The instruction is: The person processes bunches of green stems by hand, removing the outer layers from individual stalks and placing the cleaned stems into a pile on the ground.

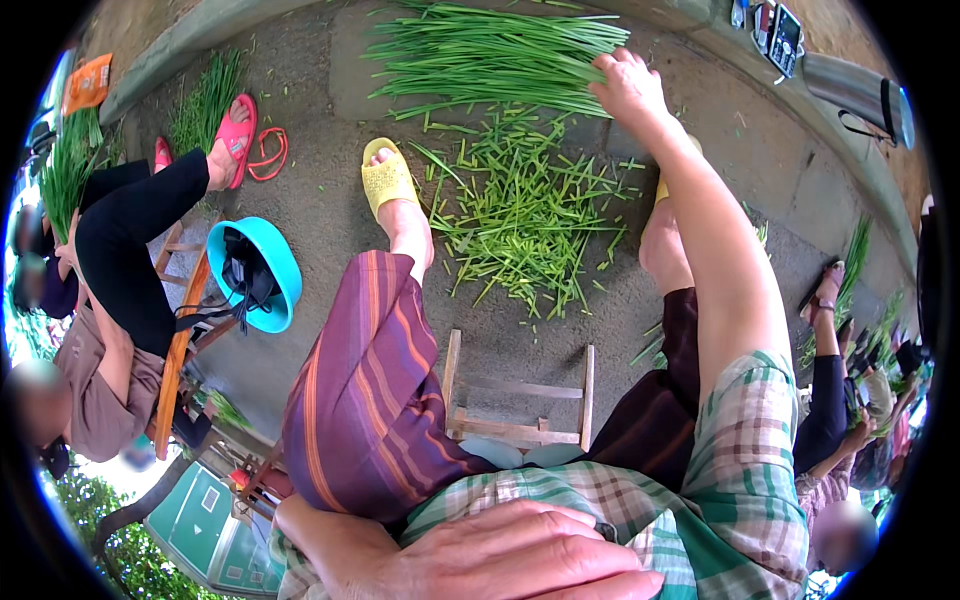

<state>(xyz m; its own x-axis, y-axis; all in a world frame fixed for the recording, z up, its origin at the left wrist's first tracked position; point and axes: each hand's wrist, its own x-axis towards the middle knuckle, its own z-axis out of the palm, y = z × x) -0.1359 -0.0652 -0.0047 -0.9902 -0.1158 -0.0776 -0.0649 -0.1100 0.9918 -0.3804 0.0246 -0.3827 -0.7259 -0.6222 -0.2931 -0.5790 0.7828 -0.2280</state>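
A bundle of long green stalks (487, 60) lies crosswise on the pavement at the top of the view. My right hand (628, 84) rests on its right end, fingers bent over the stalk ends; whether it grips them cannot be told. Short cut or broken stalk pieces (525, 217) are strewn in a heap between my feet, nearer me than the bundle. Close to the camera, my left hand (525, 551) lies across the front of my plaid shirt (555, 487), palm down, with nothing seen in it; its fingertips are near the shirt's right side.
A blue plastic basin (291, 300) with black straps inside stands at left, beside a seated person in pink sandals (237, 142). A curb (862, 135) curves round the far side, with a keypad phone (784, 41) and a metal flask (847, 86). More people sit at right.
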